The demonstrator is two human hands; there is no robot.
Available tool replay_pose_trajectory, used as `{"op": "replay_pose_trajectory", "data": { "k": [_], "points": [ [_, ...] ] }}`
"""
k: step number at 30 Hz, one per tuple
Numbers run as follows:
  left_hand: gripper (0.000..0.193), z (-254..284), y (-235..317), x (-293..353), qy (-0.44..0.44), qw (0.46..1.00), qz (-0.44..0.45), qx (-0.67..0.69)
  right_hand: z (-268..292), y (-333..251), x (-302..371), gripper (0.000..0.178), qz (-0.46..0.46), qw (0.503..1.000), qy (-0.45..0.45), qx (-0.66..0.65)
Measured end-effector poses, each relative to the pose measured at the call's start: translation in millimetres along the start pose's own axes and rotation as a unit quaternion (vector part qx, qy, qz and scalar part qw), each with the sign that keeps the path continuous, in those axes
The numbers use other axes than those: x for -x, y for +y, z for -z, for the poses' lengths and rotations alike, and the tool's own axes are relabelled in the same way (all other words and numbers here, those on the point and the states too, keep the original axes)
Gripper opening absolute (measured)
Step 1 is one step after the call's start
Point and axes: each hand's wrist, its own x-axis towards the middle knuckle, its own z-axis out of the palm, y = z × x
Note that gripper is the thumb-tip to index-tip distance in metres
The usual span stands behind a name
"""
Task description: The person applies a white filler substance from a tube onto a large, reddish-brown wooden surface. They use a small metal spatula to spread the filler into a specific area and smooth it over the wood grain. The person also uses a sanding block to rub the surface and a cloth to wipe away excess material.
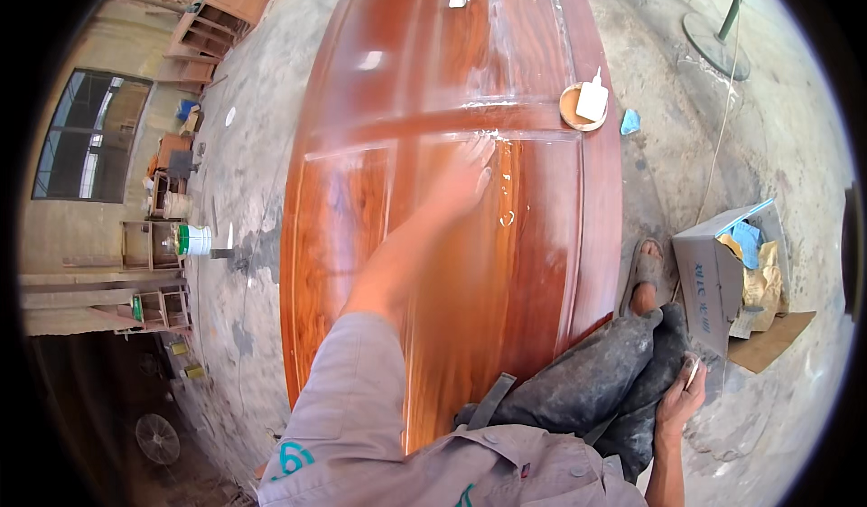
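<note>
A large glossy red-brown wooden door (pixel 361 114) with framed panels lies before me. My left hand (pixel 471 168) reaches across it with fingers stretched out flat, touching the wood by a raised moulding. Whitish smears and flakes (pixel 506 218) lie along the moulding at that hand. My right hand (pixel 680 402) is low by my right leg, its fingers closed round a small pale piece, partly hidden. On the door's right edge a white squeeze bottle (pixel 592 101) rests in a shallow round tub (pixel 572 122). A small white item (pixel 458 0) lies at the far end.
An open cardboard box (pixel 709 277) with crumpled paper stands right of my foot. A blue scrap (pixel 630 122) lies on the concrete floor. A green pole on a round base (pixel 716 45) stands far right. Wooden furniture frames (pixel 194 46), a white-green bucket (pixel 193 240) and a fan (pixel 158 438) are at left.
</note>
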Motion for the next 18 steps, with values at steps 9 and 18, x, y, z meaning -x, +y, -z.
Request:
{"op": "replay_pose_trajectory", "data": {
  "k": [9,18],
  "points": [
    [0.060,14.7,12.1,40.6,-0.124,0.987,-0.098,0.000,1.5,1.6,0.1,0.026,0.011,1.000,0.019,0.005],
    [0.062,-11.5,4.7,4.0,0.014,0.998,0.056,0.017,-0.7,5.7,1.8,0.026,0.005,1.000,0.014,0.010]
  ]
}}
